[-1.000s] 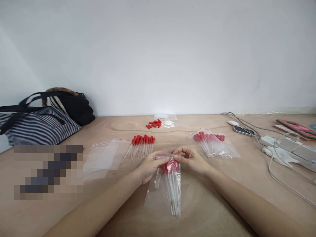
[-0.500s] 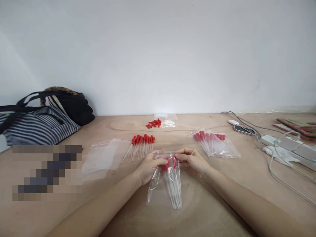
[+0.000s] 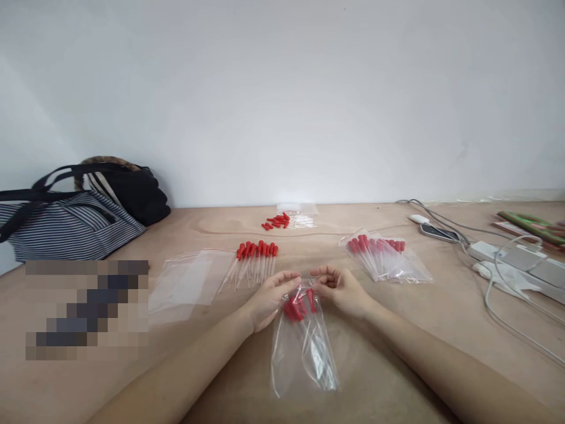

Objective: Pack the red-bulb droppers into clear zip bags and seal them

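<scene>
My left hand and my right hand pinch the top edge of a clear zip bag that holds several red-capped droppers. The bag lies nearly flat on the wooden table in front of me, its lower end toward me. Just beyond my left hand lies a loose row of red-capped droppers. A filled bag of droppers rests to the right of my right hand.
Empty clear bags lie at the left. A small heap of red caps and a small bag sit near the wall. A striped bag stands far left. Cables, a power strip and a phone lie at right.
The bag of droppers went from hanging upright between my hands to lying lower and flatter on the table. Both hands dropped slightly with it.
</scene>
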